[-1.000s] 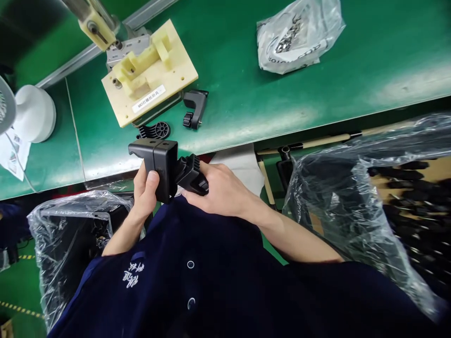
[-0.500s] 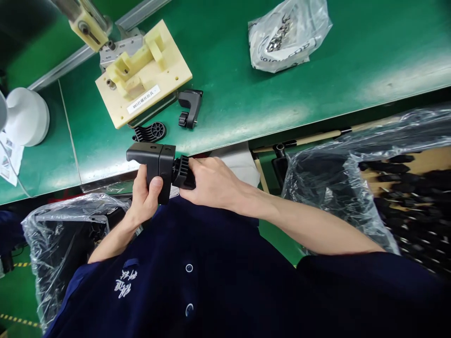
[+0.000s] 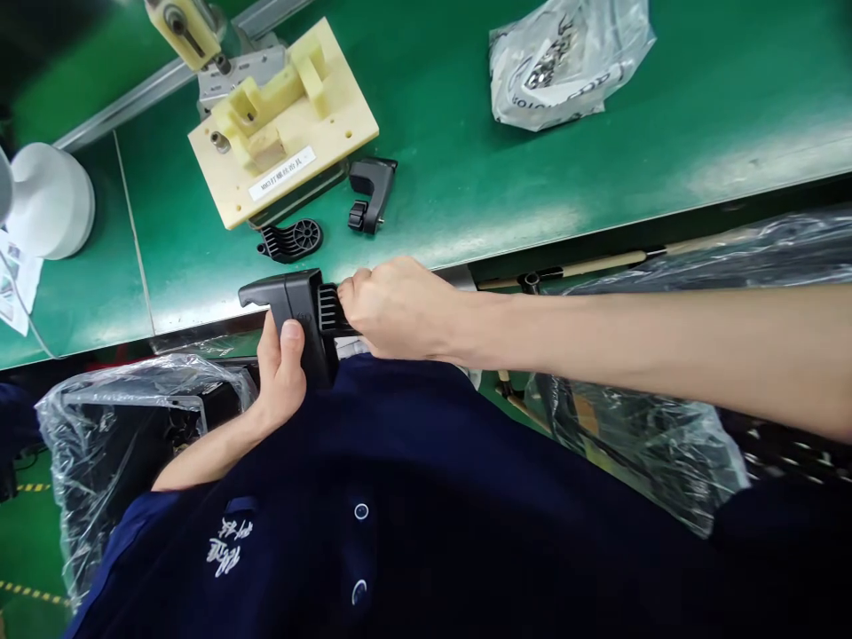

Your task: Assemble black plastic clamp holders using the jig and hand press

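Observation:
My left hand (image 3: 283, 368) grips a black plastic bracket (image 3: 293, 297), its thumb on the near face and fingers behind. From the right, my right hand (image 3: 392, 306) is closed round a black ribbed part (image 3: 331, 309), which meets the right side of the bracket. Both are held at the front edge of the green bench (image 3: 453, 195). Just beyond them on the bench lie a black ribbed arm with a round end (image 3: 293, 240) and a black angled piece with a knob (image 3: 373, 191).
A cream fixture (image 3: 286, 133) stands at the back left, near a white round object (image 3: 53, 200). A plastic bag of metal parts (image 3: 565, 67) lies on the bench. Plastic-lined bins (image 3: 113, 426) stand below the bench edge at left and right.
My right forearm has swung up and level, and my right hand has turned with the ribbed part, now closer against the bracket. The bracket has tilted slightly in my left hand. The view has shifted a little.

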Tool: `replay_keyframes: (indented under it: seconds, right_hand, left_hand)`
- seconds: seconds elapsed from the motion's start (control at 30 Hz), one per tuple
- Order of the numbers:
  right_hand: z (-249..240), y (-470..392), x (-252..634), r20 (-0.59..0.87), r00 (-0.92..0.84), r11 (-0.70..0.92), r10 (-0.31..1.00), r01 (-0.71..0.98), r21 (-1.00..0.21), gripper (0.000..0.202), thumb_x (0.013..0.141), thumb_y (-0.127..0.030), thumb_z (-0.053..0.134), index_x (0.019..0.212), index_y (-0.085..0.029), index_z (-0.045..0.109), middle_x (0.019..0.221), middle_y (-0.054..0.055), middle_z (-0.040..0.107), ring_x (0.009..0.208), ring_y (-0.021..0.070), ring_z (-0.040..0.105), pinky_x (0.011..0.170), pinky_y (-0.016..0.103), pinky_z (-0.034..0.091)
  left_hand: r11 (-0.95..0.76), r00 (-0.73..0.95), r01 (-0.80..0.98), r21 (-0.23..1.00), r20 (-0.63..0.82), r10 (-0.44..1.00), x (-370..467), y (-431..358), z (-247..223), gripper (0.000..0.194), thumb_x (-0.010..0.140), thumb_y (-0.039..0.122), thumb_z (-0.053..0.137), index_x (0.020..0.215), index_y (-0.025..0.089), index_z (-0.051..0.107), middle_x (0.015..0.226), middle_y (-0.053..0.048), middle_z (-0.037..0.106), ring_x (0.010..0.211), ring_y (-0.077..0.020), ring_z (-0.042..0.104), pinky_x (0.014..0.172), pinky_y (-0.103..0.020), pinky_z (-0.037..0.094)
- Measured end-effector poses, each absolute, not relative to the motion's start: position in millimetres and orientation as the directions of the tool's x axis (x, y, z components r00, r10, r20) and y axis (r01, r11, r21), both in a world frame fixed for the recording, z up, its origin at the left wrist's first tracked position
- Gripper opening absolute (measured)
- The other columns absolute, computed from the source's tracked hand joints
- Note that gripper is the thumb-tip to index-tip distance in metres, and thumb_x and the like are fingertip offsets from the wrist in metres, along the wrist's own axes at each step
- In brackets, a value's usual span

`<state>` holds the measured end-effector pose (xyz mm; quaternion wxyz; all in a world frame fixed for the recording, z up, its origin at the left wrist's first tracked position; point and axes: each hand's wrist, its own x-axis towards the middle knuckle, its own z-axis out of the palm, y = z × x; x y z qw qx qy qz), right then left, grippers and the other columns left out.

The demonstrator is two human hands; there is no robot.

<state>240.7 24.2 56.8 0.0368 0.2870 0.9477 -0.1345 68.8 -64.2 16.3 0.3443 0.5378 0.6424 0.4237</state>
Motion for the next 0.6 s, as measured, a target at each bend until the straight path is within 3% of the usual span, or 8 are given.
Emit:
replay_keyframes:
  seconds: [0.13,0.3,0.47,0.6]
  right_hand:
    - [57,20,243,-0.241,-0.824,0.716,0.513,0.565,-0.410,0.016,0.070,-0.015,0.062,0.083,-0.007,0.068,0.072,0.011,0.067,0.062,0.0197,0.059,0.054,0.027,0.035]
    - [47,9,250,-0.255,-0.770,0.560,0.585,0.610,-0.561,0.021,0.069,-0.020,0.062,0.084,-0.008,0.069,0.069,0.009,0.065,0.059,0.0175,0.057,0.052,0.025,0.034]
    - [40,1,248,-0.221,-0.760,0.594,0.611,0.625,-0.506,0.022,0.071,-0.019,0.059,0.089,-0.007,0.067,0.075,0.011,0.066,0.063,0.0195,0.057,0.055,0.027,0.034]
    - [36,0,236,-0.118,-0.778,0.720,0.617,0.619,-0.314,0.030,0.078,-0.001,0.039,0.095,-0.001,0.064,0.079,0.018,0.065,0.071,0.0225,0.058,0.058,0.030,0.035]
  left_hand:
    - [-0.056,-0.115,0.539,0.840,0.139,0.984,67,-74,9,0.043,0.095,0.054,0.042,0.111,0.020,0.064,0.094,-0.007,0.066,0.092,-0.0209,0.061,0.091,-0.037,0.048]
    - [-0.195,0.016,0.593,0.781,0.231,0.973,57,-76,-2,0.051,0.092,0.058,0.046,0.114,0.015,0.061,0.082,-0.007,0.067,0.075,-0.0208,0.064,0.075,-0.038,0.052]
    - [-0.145,-0.003,0.598,0.789,0.183,0.983,55,-76,0,0.050,0.091,0.061,0.047,0.111,0.017,0.062,0.088,-0.008,0.067,0.080,-0.0216,0.065,0.078,-0.039,0.052]
    - [0.144,-0.236,0.418,0.897,-0.046,0.971,69,-72,9,0.047,0.088,0.063,0.050,0.100,0.019,0.063,0.094,-0.008,0.066,0.090,-0.0217,0.064,0.086,-0.037,0.051]
